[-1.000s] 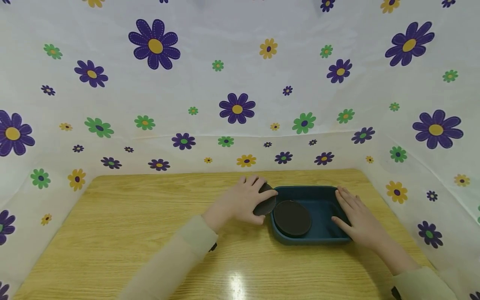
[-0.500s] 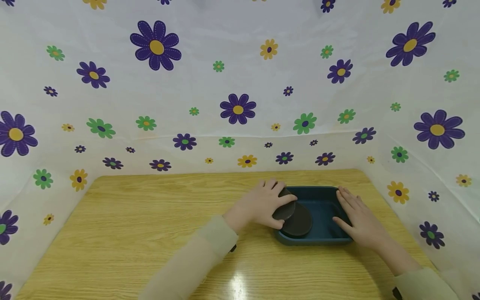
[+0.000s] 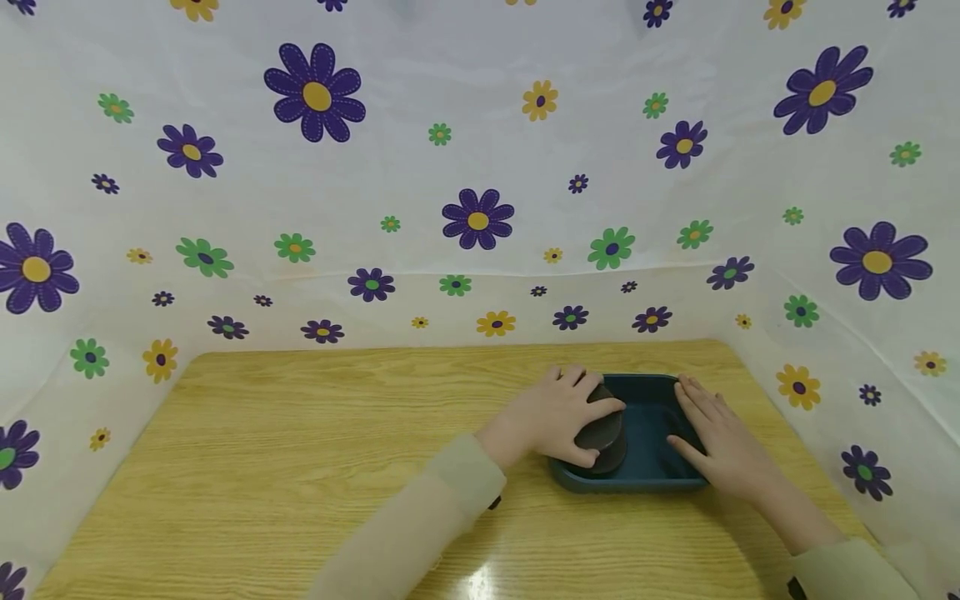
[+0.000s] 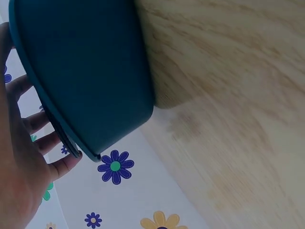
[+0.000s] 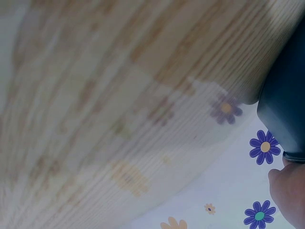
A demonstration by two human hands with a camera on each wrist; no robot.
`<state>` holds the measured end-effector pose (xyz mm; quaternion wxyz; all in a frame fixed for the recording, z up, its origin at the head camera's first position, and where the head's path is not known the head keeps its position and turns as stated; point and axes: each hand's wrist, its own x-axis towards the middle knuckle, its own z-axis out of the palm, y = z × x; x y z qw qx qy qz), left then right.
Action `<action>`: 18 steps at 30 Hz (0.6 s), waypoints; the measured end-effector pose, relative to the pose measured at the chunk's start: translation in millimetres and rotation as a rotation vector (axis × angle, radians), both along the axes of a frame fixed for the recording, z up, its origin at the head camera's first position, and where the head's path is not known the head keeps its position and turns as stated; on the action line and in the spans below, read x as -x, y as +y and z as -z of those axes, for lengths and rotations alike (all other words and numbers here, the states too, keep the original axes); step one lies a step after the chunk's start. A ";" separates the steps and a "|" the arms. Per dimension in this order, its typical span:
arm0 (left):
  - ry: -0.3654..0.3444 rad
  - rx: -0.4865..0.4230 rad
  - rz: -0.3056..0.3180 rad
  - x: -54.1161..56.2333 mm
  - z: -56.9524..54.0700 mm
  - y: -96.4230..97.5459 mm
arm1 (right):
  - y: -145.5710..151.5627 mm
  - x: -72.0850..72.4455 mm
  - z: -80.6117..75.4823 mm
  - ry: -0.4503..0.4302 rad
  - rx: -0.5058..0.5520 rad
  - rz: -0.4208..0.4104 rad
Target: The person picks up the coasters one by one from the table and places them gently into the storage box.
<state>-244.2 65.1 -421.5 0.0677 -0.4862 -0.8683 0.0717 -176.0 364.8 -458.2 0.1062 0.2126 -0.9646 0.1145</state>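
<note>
A deep blue rectangular tub stands on the table, right of the middle. Inside its left part lies a flat black round disc, partly covered. Above that, my left hand holds a second black disc by its edge, thumb near and fingers far; whether the two discs touch I cannot tell. The left wrist view shows this held disc's edge just beside the tub's rim. My right hand rests with straight fingers on the tub's right rim, its thumb over the inside.
The wood-grain table stretches left of the tub and in front of it. White cloth printed with flowers rises along the back and both sides. The back cloth stands a short way behind the tub.
My left hand has moved right with its disc, from beside the tub's left wall to over the disc inside. The right hand has stayed on the rim.
</note>
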 end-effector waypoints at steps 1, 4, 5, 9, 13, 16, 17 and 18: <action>0.007 0.008 0.002 -0.4 0.4 1.6 | -0.1 0.1 0.0 -0.003 0.000 0.001; 0.015 0.032 0.015 -1.1 2.6 7.1 | -0.5 0.3 -0.7 -0.012 0.001 0.006; 0.016 0.041 0.019 -1.3 3.5 9.1 | -0.5 0.3 -1.1 -0.014 0.001 0.008; 0.002 0.081 0.021 -3.0 8.2 14.6 | -1.3 -0.3 -1.6 -0.020 0.002 0.009; -0.011 0.108 0.003 -4.2 12.2 17.8 | -1.7 -0.8 -2.1 -0.022 0.009 0.008; -0.009 0.124 -0.016 -4.6 14.2 19.7 | -1.5 -0.9 -2.3 -0.021 0.011 0.006; -0.009 0.129 -0.022 -4.8 14.7 20.3 | -1.5 -0.9 -2.4 -0.019 0.012 0.004; -0.009 0.135 -0.027 -5.1 15.2 21.1 | -1.5 -0.9 -2.5 -0.016 0.012 0.003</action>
